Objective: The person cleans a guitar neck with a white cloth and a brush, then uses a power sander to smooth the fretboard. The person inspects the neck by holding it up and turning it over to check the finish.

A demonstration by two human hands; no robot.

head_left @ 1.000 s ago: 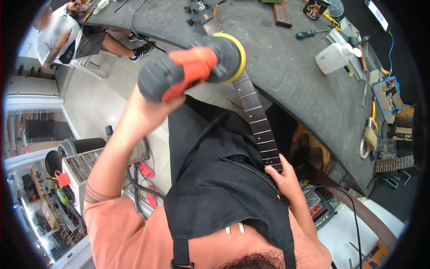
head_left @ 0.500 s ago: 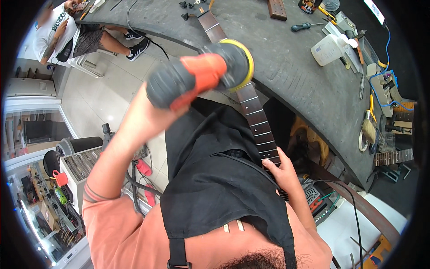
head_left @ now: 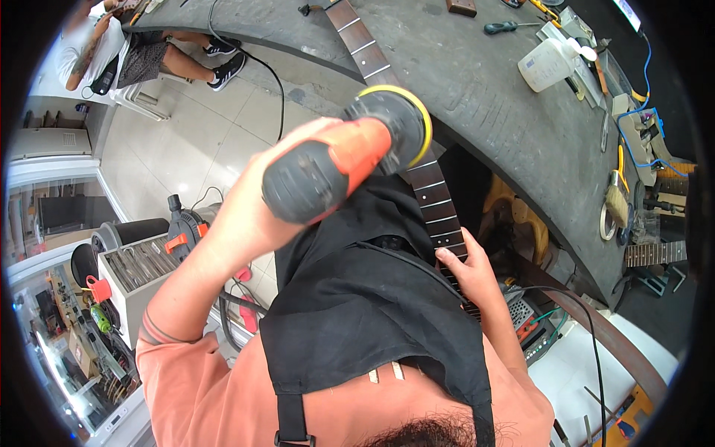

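My left hand [head_left: 267, 197] is wrapped round a black and orange power sander [head_left: 359, 146] with a round yellow-edged pad [head_left: 424, 115]. The pad is tilted against the middle of a dark fretted guitar neck [head_left: 434, 195], hiding part of its fingerboard. The neck slants from the workbench edge down to my lap. Around its near end my right hand [head_left: 469, 267] is closed, thumb on the fretboard and fingers mostly hidden beneath. A black apron [head_left: 357, 298] lies under the neck.
The grey workbench [head_left: 477, 97] curves across the far side. On it lie a screwdriver [head_left: 510, 27], a white plastic bottle [head_left: 547, 63], a brush [head_left: 616, 197] and another fretted neck [head_left: 655, 254]. A seated person [head_left: 112, 52] is at far left. A black cable [head_left: 279, 97] hangs off the bench.
The sander in my left hand has moved nearer to me along the neck, uncovering more frets at its far end. My right hand still holds the near end.
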